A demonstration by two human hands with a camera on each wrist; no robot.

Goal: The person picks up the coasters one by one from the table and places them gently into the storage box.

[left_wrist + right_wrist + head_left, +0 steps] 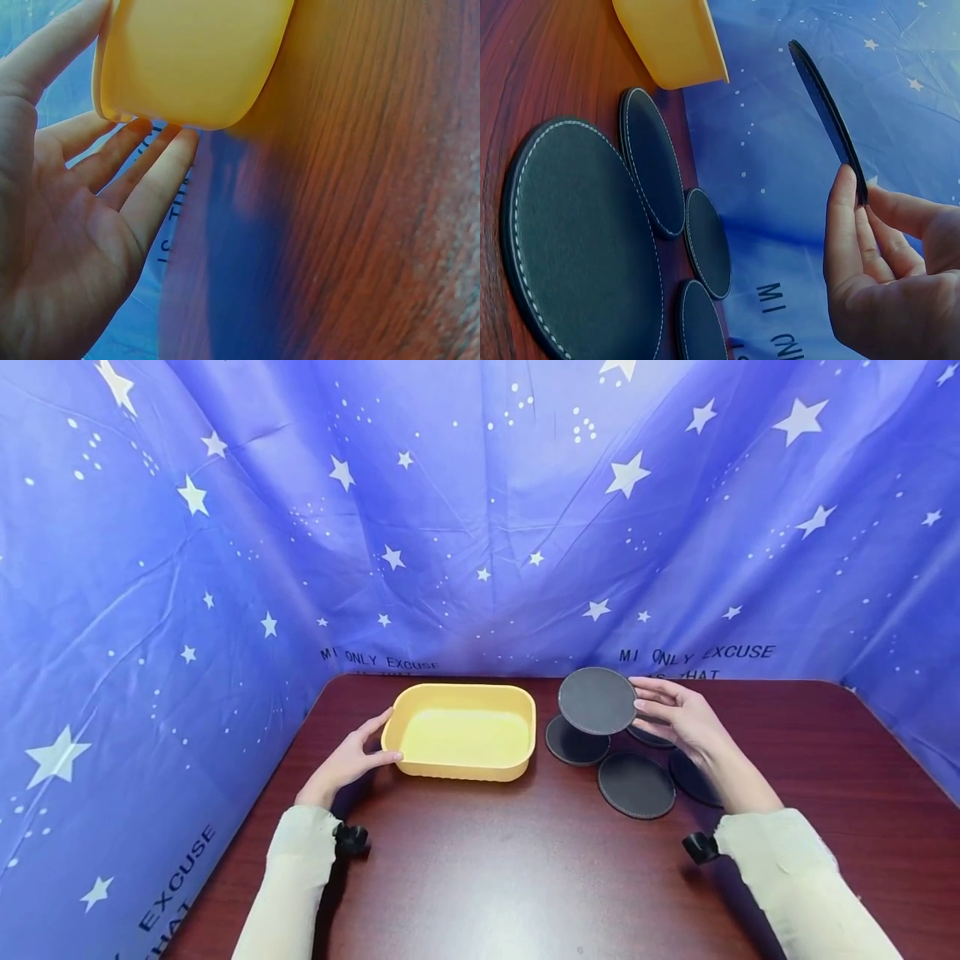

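Observation:
My left hand (349, 766) holds the left end of a yellow rectangular container (461, 772), thumb at its near corner and fingers on the far side. The container rests on the table with its inside bare. In my right hand (690, 724) a round black coaster (597, 702) is pinched by its right edge, raised above the table. The right wrist view shows this coaster (829, 112) edge-on between thumb and fingers. Several more black coasters (637, 787) with white edge stitching lie flat below, some partly hidden by the right hand and the raised coaster.
A dark reddish-brown wooden table (480, 877) carries everything. Behind it and at the sides hangs a blue curtain (450, 527) with white stars and printed letters. Black bands with small devices (701, 847) sit at both wrists.

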